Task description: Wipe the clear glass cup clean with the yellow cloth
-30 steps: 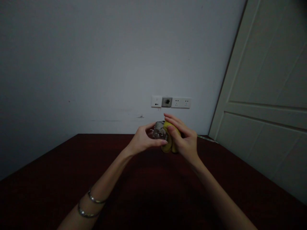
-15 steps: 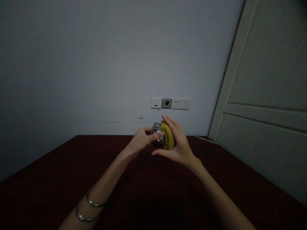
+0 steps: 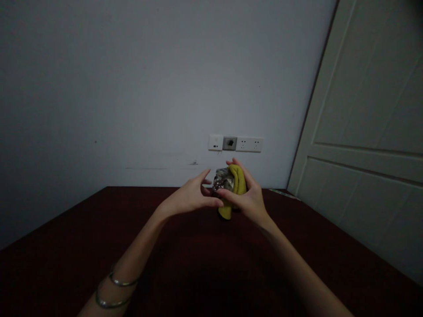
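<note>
Both my hands are raised above a dark red table (image 3: 66, 246). My right hand (image 3: 249, 200) is closed around a yellow cloth (image 3: 238, 181) and a small shiny glass object (image 3: 223, 179), which the cloth partly wraps. My left hand (image 3: 190, 198) is beside the glass on its left, fingers stretched and apart, thumb tip near the right thumb; it no longer grips the glass. Two silver bangles (image 3: 114, 288) sit on my left forearm.
A plain grey wall is behind the table, with a white socket strip (image 3: 235, 143) just above the hands. A white panelled door (image 3: 370, 132) stands at the right. A thin pale object (image 3: 282, 193) lies at the table's far right edge.
My left hand let go of the glass object and opened its fingers. My right hand turned the cloth and glass, so a cloth end now hangs below.
</note>
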Available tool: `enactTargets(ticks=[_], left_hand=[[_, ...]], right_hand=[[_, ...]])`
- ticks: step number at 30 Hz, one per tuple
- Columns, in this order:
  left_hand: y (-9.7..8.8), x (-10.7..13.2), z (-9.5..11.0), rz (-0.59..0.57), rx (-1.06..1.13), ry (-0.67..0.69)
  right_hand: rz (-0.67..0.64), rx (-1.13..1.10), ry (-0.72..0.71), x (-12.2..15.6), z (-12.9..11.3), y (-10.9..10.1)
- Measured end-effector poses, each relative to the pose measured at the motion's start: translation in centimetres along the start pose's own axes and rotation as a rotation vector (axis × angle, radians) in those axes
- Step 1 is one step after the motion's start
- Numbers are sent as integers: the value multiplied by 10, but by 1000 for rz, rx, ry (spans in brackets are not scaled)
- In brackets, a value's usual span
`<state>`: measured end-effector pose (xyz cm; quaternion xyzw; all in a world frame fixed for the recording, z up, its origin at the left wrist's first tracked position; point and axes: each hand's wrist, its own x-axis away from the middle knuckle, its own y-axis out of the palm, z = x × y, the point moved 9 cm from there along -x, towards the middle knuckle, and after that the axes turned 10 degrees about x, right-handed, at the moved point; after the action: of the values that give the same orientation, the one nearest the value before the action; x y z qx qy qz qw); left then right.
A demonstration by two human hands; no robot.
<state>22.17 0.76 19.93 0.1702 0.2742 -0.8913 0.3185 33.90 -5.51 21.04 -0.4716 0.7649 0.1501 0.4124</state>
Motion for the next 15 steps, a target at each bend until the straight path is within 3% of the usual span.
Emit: enactTargets(ticks=[3,7,11,15], left_hand=[[-2,1,5,77,-74,11],[0,0,23,106,-131,101],[0,0,23,114,-163,115],[-4,0,18,188,-224,136]], right_hand=[[-19,-94,106,1,5,6],[-51,-117,131,2,6,13],[-86,-39,46,2,6,13],[-114,112,-135,2,-5,10]])
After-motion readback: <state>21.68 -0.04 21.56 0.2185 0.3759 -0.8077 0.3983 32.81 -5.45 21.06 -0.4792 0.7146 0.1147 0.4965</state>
